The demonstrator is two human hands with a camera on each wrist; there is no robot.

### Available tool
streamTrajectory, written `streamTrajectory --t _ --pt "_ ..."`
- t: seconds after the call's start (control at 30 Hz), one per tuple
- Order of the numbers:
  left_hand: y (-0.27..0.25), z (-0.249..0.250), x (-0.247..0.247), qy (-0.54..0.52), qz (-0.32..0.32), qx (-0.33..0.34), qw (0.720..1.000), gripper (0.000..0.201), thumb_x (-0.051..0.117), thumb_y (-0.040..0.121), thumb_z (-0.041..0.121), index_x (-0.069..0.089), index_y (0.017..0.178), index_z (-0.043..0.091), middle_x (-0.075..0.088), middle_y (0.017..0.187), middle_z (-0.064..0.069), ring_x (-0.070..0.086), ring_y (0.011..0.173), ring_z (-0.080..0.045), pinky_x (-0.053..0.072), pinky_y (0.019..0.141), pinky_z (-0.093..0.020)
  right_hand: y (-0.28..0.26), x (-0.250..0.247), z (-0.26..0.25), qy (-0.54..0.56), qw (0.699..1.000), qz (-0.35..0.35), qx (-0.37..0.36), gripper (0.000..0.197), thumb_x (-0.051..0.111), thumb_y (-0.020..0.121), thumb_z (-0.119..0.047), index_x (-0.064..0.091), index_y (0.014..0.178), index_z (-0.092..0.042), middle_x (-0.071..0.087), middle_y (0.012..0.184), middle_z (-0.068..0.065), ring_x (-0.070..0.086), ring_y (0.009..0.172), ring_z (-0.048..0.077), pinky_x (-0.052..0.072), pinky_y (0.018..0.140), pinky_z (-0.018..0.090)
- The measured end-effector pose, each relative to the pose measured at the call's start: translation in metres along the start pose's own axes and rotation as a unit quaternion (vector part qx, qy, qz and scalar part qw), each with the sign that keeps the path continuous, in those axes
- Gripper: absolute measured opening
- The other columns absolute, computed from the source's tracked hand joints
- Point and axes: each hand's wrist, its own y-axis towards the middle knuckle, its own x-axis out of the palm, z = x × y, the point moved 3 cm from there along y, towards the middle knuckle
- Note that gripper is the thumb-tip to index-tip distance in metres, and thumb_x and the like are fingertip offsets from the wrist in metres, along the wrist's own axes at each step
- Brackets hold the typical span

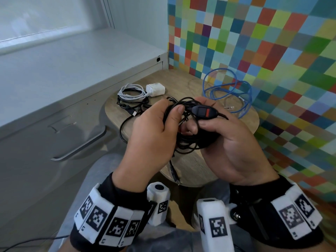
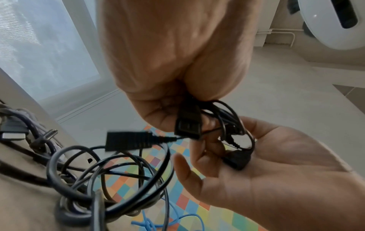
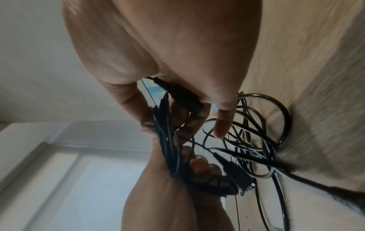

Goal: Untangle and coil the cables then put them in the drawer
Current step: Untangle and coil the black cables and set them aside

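A tangled black cable [image 1: 187,142] with an inline switch [image 1: 204,111] hangs between both hands above the round wooden table [image 1: 190,166]. My left hand [image 1: 171,108] grips a bunch of its loops, thumb over them; in the left wrist view it pinches a black connector [image 2: 188,125]. My right hand [image 1: 204,119] cradles the bundle palm-up, its thumb curled under the switch. Loose loops [image 2: 118,171] trail down to the table. A blue cable [image 1: 229,88] lies loosely at the table's far right. The grey drawer [image 1: 54,124] on the left is closed, its handle [image 1: 80,144] facing me.
A coiled white cable [image 1: 130,91] with a white charger [image 1: 155,89] sits at the table's far left, on top of another black cable with a USB plug [image 1: 133,112]. A multicoloured checkered wall [image 1: 272,51] stands close behind the table.
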Motion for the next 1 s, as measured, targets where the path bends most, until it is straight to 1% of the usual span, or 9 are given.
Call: streamTrajectory --t 0.17,0.27,0.37,0.5,0.6,0.7,0.77,0.87,1.0 --pt "-0.001 0.001 0.000 -0.003 0.010 0.011 1.000 0.030 0.052 0.106 0.035 0.064 0.087 0.015 0.066 0.072 0.002 0.062 0.068 -0.016 0.048 0.061 -0.042 -0.003 -0.002 -0.004 -0.018 0.999 -0.032 0.000 0.051 0.055 0.075 0.005 0.058 0.125 -0.009 0.062 0.078 0.005 0.059 0.074 0.017 0.051 0.089 0.036" --pt "-0.002 0.003 -0.001 -0.004 0.026 0.019 0.999 0.030 0.053 0.103 0.036 0.064 0.088 0.013 0.066 0.072 0.001 0.061 0.068 -0.017 0.047 0.062 -0.041 -0.005 0.001 -0.003 -0.036 0.999 -0.039 -0.009 0.058 0.063 0.071 0.010 0.058 0.124 -0.012 0.062 0.073 0.002 0.063 0.076 0.018 0.056 0.081 0.027" --pt "-0.002 0.003 -0.001 -0.014 0.045 0.023 0.999 0.028 0.053 0.103 0.036 0.066 0.092 0.015 0.067 0.075 0.002 0.062 0.070 -0.017 0.048 0.063 -0.041 -0.003 0.001 -0.002 -0.142 0.988 0.014 -0.058 0.053 0.071 0.078 0.014 0.060 0.120 -0.016 0.071 0.079 0.003 0.068 0.077 0.016 0.057 0.074 0.026" --pt "-0.003 0.001 -0.005 0.005 0.073 0.032 0.997 0.024 0.054 0.104 0.036 0.063 0.089 0.020 0.062 0.073 0.007 0.057 0.065 -0.010 0.044 0.055 -0.028 -0.005 0.000 -0.007 -0.352 0.918 0.076 -0.167 0.037 0.077 0.086 0.004 0.066 0.112 -0.019 0.078 0.083 0.004 0.075 0.080 0.013 0.057 0.071 0.024" --pt "-0.003 0.001 -0.005 0.019 0.070 0.037 0.997 0.026 0.055 0.104 0.034 0.062 0.087 0.016 0.058 0.067 0.006 0.054 0.061 -0.009 0.037 0.052 -0.021 -0.006 -0.003 -0.006 -0.410 0.880 0.100 -0.217 0.032 0.077 0.084 0.002 0.066 0.108 -0.016 0.076 0.087 -0.003 0.074 0.087 0.013 0.058 0.075 0.026" --pt "-0.003 0.001 -0.003 0.022 0.064 0.035 0.997 0.029 0.054 0.104 0.035 0.059 0.085 0.015 0.059 0.075 0.005 0.051 0.059 -0.009 0.034 0.050 -0.018 -0.006 -0.004 -0.008 -0.457 0.839 0.108 -0.275 0.026 0.075 0.079 -0.001 0.063 0.098 -0.014 0.065 0.087 -0.013 0.067 0.087 0.013 0.053 0.080 0.022" --pt "-0.003 0.001 -0.003 0.018 0.062 0.035 0.997 0.029 0.054 0.103 0.036 0.059 0.084 0.015 0.059 0.075 0.004 0.051 0.059 -0.009 0.034 0.049 -0.018 -0.005 -0.006 -0.006 -0.440 0.850 0.103 -0.272 0.025 0.074 0.080 0.000 0.063 0.097 -0.014 0.065 0.087 -0.012 0.066 0.086 0.011 0.053 0.081 0.022" --pt "-0.003 0.002 -0.003 0.005 0.057 0.034 0.998 0.030 0.054 0.104 0.034 0.059 0.084 0.012 0.056 0.066 0.000 0.050 0.059 -0.011 0.036 0.050 -0.022 -0.002 -0.009 -0.001 -0.375 0.897 0.100 -0.212 0.030 0.072 0.084 0.003 0.069 0.106 -0.016 0.073 0.096 -0.005 0.070 0.091 0.005 0.054 0.082 0.020" --pt "-0.003 0.001 -0.005 -0.005 0.044 0.041 0.998 0.031 0.056 0.105 0.031 0.059 0.084 0.009 0.058 0.067 0.001 0.053 0.062 -0.014 0.040 0.053 -0.026 0.002 -0.011 0.005 -0.343 0.929 0.060 -0.129 0.038 0.065 0.092 0.008 0.073 0.120 -0.016 0.076 0.111 -0.002 0.071 0.104 0.009 0.057 0.094 0.034"
